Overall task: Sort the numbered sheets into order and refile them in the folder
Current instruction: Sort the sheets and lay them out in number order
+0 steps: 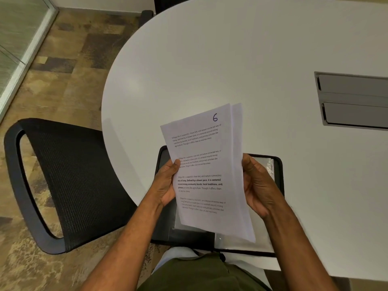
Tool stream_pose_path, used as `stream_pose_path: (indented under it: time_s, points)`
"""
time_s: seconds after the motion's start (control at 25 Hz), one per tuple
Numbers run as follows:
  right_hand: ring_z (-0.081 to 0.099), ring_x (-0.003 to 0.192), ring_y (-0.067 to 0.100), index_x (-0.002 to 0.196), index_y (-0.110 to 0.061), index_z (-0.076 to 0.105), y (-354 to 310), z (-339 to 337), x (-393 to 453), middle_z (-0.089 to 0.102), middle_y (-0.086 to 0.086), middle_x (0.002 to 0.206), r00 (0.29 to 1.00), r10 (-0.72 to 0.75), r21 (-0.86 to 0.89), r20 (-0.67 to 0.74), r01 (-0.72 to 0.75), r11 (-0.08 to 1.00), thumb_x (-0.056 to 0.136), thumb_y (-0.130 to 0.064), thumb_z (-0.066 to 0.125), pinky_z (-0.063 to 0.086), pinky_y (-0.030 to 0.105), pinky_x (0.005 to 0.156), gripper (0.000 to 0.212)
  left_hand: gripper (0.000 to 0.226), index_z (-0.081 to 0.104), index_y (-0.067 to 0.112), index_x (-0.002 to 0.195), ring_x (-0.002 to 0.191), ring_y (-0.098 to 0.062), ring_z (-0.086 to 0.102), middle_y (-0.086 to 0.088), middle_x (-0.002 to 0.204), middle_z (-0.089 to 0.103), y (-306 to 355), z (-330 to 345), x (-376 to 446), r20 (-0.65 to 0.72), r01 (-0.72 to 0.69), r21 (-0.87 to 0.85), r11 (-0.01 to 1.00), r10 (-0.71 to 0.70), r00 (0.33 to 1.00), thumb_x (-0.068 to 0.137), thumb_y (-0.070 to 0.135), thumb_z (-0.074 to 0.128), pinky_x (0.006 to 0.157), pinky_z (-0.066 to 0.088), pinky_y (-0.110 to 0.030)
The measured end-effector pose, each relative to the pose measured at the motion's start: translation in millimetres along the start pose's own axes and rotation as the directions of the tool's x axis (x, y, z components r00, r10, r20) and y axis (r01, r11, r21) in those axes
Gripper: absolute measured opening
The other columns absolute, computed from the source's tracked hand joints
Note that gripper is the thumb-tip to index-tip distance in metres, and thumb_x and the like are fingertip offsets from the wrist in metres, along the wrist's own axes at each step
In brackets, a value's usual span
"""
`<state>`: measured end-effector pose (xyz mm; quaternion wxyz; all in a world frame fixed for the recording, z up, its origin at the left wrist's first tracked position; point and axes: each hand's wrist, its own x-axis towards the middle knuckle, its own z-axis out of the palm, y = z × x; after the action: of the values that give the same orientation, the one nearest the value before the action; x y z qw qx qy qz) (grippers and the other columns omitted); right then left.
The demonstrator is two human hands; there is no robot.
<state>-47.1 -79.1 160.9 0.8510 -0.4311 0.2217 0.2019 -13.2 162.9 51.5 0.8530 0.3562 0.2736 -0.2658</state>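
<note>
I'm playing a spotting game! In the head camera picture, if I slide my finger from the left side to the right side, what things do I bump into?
Black mesh chair → left hand → sheets with a 6 on top → right hand → grey hatch in the table.

Head view. Two bare forearms enter from the lower edge, with no sleeves, watch or rings visible on the left hand or the right hand. Below, between the arms, an olive-green garment shows over a white one.
</note>
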Motion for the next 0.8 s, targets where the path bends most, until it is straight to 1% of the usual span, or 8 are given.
stream_pose_path:
  time_s: [0.08,0.2,0.36,0.4,0.48,0.6,0.68,0.8]
  points:
    - [0.071,0.090,0.025,0.120,-0.011,0.070,0,4,-1,0.073,0.014,0.115,1.000,0.027,0.045,-0.002,-0.027,0.999,0.087,-0.031,0.078,0.060,0.042,0.082,0.040,0.041,0.060,0.010,0.141,0.141,-0.044,0.049,-0.022,0.144,0.060,-2,0,1,-0.004,0.010,-0.003,1.000,-0.010,1.000,0.100,0.015,0.057,0.102,0.048,-0.062]
    - [0.074,0.084,0.025,0.117,-0.011,0.073,-1,8,-3,0.076,0.013,0.108,0.999,0.046,0.108,0.018,-0.048,0.993,0.079,-0.029,0.082,0.062,0.043,0.079,0.043,0.039,0.061,0.011,0.139,0.139,-0.044,0.050,-0.022,0.143,0.061,-2,1,1,0.008,0.022,-0.005,1.000,-0.022,1.000,0.101,0.014,0.056,0.101,0.048,-0.063]
    - [0.072,0.095,0.027,0.123,-0.012,0.072,-1,6,-3,0.074,0.015,0.119,0.997,-0.005,0.045,-0.071,0.008,0.999,0.089,-0.026,0.074,0.059,0.048,0.089,0.037,0.035,0.062,0.010,0.137,0.139,-0.044,0.050,-0.022,0.143,0.061,-1,-1,3,-0.005,0.028,-0.020,0.999,-0.028,1.000,0.104,0.013,0.053,0.100,0.049,-0.062]
    - [0.071,0.097,0.027,0.125,-0.013,0.069,-2,5,-3,0.074,0.014,0.119,0.994,-0.039,-0.005,-0.106,0.039,0.999,0.092,-0.024,0.071,0.059,0.047,0.089,0.035,0.035,0.062,0.010,0.138,0.140,-0.043,0.050,-0.022,0.143,0.061,-1,-1,3,-0.005,0.027,-0.021,0.999,-0.027,1.000,0.104,0.013,0.053,0.101,0.048,-0.063]
    - [0.071,0.087,0.021,0.116,-0.020,0.063,-5,5,-5,0.077,0.006,0.107,0.965,-0.176,-0.195,-0.195,0.138,0.971,0.091,-0.019,0.072,0.060,0.038,0.072,0.027,0.036,0.061,0.011,0.139,0.138,-0.042,0.052,-0.022,0.144,0.060,0,-3,4,-0.007,0.014,-0.026,1.000,-0.014,1.000,0.105,0.013,0.052,0.102,0.048,-0.062]
    - [0.071,0.078,0.013,0.109,-0.019,0.059,-11,7,-8,0.075,-0.001,0.105,0.899,-0.400,-0.552,-0.177,0.246,0.797,0.098,-0.011,0.068,0.057,0.030,0.060,0.016,0.040,0.057,0.009,0.144,0.134,-0.039,0.058,-0.021,0.144,0.060,3,-7,4,-0.017,-0.005,-0.040,0.999,0.005,1.000,0.104,0.012,0.053,0.103,0.050,-0.058]
    - [0.072,0.077,0.011,0.108,-0.016,0.066,-12,7,-10,0.074,-0.008,0.105,0.898,-0.425,-0.659,-0.111,0.254,0.708,0.100,-0.015,0.067,0.057,0.029,0.061,0.008,0.042,0.055,0.009,0.147,0.136,-0.040,0.056,-0.021,0.145,0.059,3,-9,3,-0.019,-0.005,-0.045,0.999,0.004,1.000,0.105,0.012,0.052,0.105,0.048,-0.060]
    - [0.075,0.087,0.012,0.113,-0.020,0.074,-12,8,-12,0.077,-0.009,0.104,0.940,-0.329,-0.652,-0.088,0.195,0.732,0.101,-0.022,0.064,0.059,0.031,0.068,0.016,0.039,0.057,0.009,0.145,0.136,-0.040,0.055,-0.021,0.145,0.060,4,-8,3,-0.017,-0.009,-0.051,0.999,0.008,1.000,0.106,0.013,0.051,0.104,0.048,-0.061]
